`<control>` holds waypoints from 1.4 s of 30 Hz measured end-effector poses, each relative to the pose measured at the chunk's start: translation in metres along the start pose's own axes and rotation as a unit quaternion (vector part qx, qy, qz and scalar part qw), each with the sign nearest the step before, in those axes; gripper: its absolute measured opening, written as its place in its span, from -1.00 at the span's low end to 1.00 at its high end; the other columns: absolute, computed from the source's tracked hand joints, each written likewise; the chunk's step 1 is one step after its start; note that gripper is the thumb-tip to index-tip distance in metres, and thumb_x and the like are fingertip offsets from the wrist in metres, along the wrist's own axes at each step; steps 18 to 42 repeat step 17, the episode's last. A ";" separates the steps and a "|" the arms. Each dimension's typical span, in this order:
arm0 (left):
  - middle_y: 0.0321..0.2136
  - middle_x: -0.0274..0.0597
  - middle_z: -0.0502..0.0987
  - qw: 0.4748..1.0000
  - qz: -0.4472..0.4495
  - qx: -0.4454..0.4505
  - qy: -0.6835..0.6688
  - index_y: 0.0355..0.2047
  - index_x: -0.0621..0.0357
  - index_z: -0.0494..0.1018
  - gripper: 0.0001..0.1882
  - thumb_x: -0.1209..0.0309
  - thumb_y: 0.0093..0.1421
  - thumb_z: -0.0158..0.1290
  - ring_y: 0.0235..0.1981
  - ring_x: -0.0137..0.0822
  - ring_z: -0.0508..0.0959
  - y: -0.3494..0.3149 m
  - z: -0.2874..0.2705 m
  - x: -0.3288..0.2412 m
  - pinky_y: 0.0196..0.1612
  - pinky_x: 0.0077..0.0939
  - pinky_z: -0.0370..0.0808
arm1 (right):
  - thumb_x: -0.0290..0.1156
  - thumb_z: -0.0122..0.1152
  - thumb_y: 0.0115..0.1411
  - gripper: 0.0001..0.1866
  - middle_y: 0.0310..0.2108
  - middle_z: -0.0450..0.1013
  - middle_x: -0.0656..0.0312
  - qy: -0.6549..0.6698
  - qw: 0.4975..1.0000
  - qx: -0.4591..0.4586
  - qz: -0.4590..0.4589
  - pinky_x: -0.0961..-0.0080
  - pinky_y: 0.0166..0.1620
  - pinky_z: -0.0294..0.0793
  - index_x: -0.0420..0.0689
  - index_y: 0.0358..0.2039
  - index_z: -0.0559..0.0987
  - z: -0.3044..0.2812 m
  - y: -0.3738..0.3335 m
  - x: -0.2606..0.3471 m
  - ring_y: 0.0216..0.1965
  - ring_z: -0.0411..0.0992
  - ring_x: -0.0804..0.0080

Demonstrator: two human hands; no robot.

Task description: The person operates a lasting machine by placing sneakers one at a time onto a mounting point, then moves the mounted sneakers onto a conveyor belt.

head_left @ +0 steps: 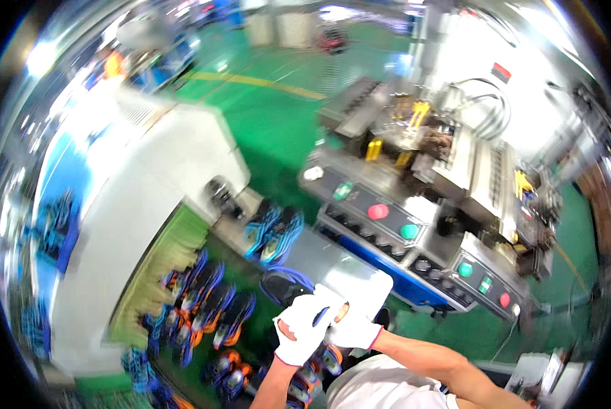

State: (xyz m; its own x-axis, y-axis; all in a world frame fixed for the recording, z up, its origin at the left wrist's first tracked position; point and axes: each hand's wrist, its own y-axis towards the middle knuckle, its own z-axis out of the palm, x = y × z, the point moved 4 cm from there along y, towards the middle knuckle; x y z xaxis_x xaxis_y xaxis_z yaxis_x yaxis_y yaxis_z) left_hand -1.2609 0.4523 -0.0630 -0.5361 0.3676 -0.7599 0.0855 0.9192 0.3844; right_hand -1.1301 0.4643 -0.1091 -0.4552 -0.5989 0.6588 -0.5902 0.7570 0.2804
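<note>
My left hand (302, 330), in a white glove, is closed at the near end of a dark shoe (281, 286) with a blue sole edge. The glove covers that end of the shoe. A small blue patch shows between my two hands. My right hand (353, 329), also gloved in white, presses close against the left with its fingers curled. What it grips is hidden and blurred. Just beyond the shoe, a pair of black and light-blue shoes (275, 232) stands on a grey metal ledge (322, 252).
Left of me, several dark shoes with blue and orange soles (213, 300) sit on a dark green surface beside a large white machine housing (155, 170). Ahead to the right stands a metal machine with red and green buttons (378, 211). More blue shoes (60, 218) lie far left.
</note>
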 end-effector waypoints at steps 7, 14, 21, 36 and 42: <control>0.15 0.13 0.44 0.970 0.235 -0.055 0.021 0.24 0.33 0.32 -0.40 0.38 0.25 0.22 0.11 -0.09 0.52 0.126 0.073 -0.105 0.14 -0.27 0.50 | -0.42 0.47 0.15 -0.39 -0.15 0.54 0.21 0.563 0.716 -0.153 0.384 0.50 -0.27 0.55 -0.27 0.17 0.43 -0.170 -0.125 -0.061 -0.28 0.51 0.47; 0.11 -0.03 0.45 0.997 -0.001 -0.034 -0.070 0.25 0.30 0.33 -0.47 0.62 0.26 0.13 0.05 -0.21 0.55 0.187 0.163 -0.047 0.11 -0.36 0.54 | -0.60 0.28 0.20 -0.56 -0.17 0.57 0.16 0.631 0.624 -0.319 0.333 0.43 -0.16 0.61 -0.25 0.11 0.51 -0.251 -0.210 -0.092 -0.29 0.56 0.41; 0.14 -0.03 0.43 0.998 -0.013 0.000 -0.062 0.26 0.24 0.34 -0.45 0.57 0.27 0.17 0.06 -0.16 0.54 0.195 0.194 -0.034 0.12 -0.36 0.54 | -0.58 0.28 0.19 -0.45 0.01 0.57 0.01 0.668 0.585 -0.361 0.284 0.34 -0.03 0.65 -0.23 0.22 0.47 -0.283 -0.210 -0.093 -0.09 0.60 0.24; 0.14 -0.03 0.43 0.998 -0.013 0.000 -0.062 0.26 0.24 0.34 -0.45 0.57 0.27 0.17 0.06 -0.16 0.54 0.195 0.194 -0.034 0.12 -0.36 0.54 | -0.58 0.28 0.19 -0.45 0.01 0.57 0.01 0.668 0.585 -0.361 0.284 0.34 -0.03 0.65 -0.23 0.22 0.47 -0.283 -0.210 -0.093 -0.09 0.60 0.24; 0.14 -0.03 0.43 0.998 -0.013 0.000 -0.062 0.26 0.24 0.34 -0.45 0.57 0.27 0.17 0.06 -0.16 0.54 0.195 0.194 -0.034 0.12 -0.36 0.54 | -0.58 0.28 0.19 -0.45 0.01 0.57 0.01 0.668 0.585 -0.361 0.284 0.34 -0.03 0.65 -0.23 0.22 0.47 -0.283 -0.210 -0.093 -0.09 0.60 0.24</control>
